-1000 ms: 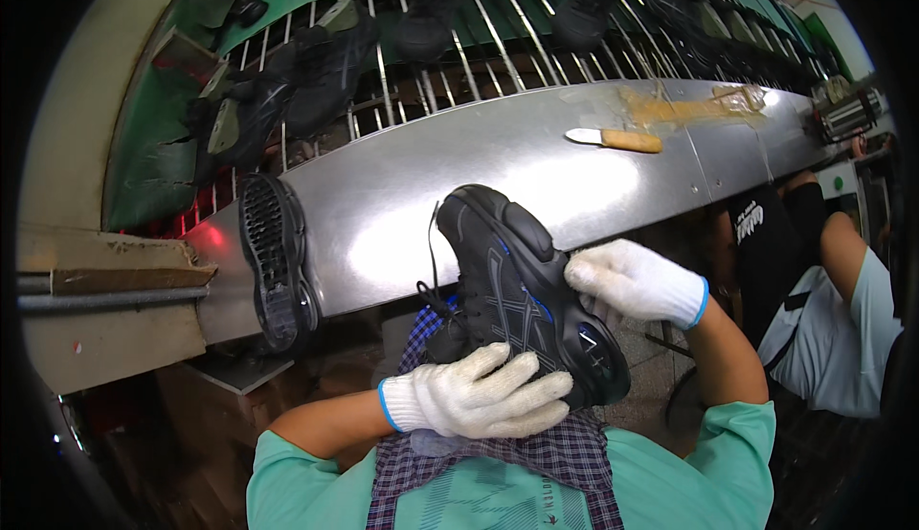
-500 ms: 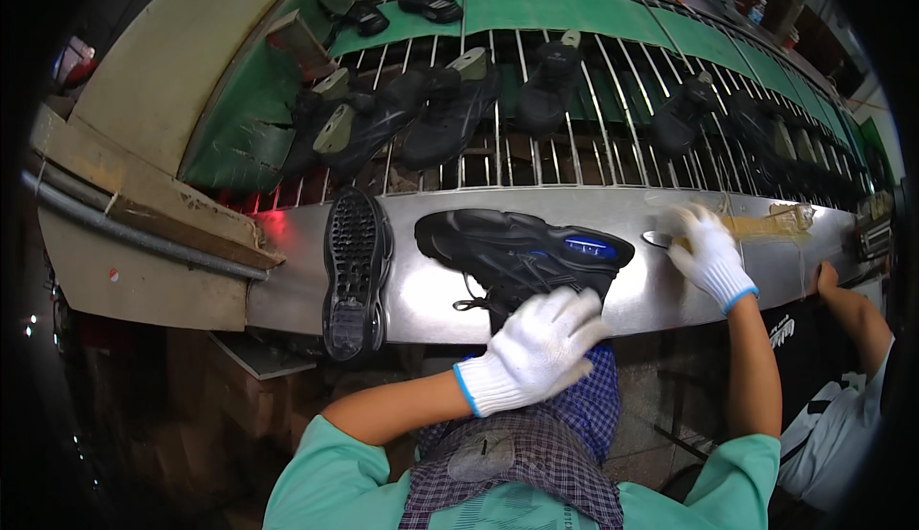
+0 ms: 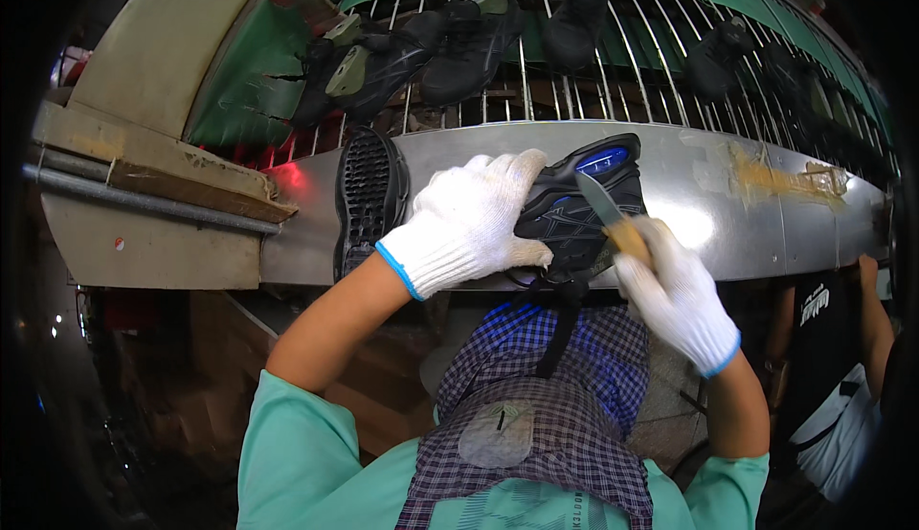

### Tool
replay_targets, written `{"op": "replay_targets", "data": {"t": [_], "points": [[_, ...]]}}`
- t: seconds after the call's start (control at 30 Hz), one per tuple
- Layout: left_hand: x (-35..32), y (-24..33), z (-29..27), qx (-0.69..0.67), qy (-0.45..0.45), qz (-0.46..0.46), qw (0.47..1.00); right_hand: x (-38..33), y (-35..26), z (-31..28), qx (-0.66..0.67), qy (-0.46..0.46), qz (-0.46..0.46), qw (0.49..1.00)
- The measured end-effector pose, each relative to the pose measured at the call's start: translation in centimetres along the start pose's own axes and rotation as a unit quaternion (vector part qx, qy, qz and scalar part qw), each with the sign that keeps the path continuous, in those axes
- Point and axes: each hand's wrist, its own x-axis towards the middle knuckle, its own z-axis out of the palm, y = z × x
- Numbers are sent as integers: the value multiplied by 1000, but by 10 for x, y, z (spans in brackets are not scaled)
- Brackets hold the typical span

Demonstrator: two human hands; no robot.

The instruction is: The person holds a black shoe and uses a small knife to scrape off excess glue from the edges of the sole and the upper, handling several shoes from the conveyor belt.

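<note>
A black sneaker (image 3: pixel 586 212) with a blue window in its sole lies on its side at the front edge of the metal bench, laces hanging toward me. My left hand (image 3: pixel 469 212), in a white knit glove, is closed around the toe side of it; the fingertips behind are partly hidden. In my gloved right hand (image 3: pixel 678 295) is a knife (image 3: pixel 601 202) with a wooden handle, fingers wrapped around it. Its blade lies over the shoe's side, its tip just by the blue window; I cannot tell whether it touches. Left of my left hand, another black shoe (image 3: pixel 369 190) rests sole up.
Beyond the metal bench (image 3: pixel 704 185) runs a rack of metal bars (image 3: pixel 651 90) carrying several black shoes. A wooden beam and grey pipe (image 3: pixel 153 200) border the left side. Brown tape (image 3: pixel 790 178) is stuck on the bench at right. Another person's arm (image 3: pixel 873 324) reaches the bench's right end.
My left hand has moved up and left onto the shoe, which has turned and shifted. My right hand has brought the knife from the bench leftward to the shoe. The view has tilted down.
</note>
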Motion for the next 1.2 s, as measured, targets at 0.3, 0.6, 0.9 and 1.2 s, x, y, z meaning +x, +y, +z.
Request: {"op": "replay_targets", "data": {"t": [0.3, 0.6, 0.9, 1.2], "points": [[-5, -5, 11, -21, 31, 70, 997, -6, -36, 58, -276, -21, -48, 960], [-8, 6, 13, -13, 24, 85, 996, -39, 65, 67, 334, 216, 159, 904], [4, 13, -26, -127, 102, -41, 986, -15, -21, 16, 548, 175, 67, 815], [-37, -11, -32, -544, 334, 56, 768, -8, -85, 9, -11, 193, -360, 913]]}}
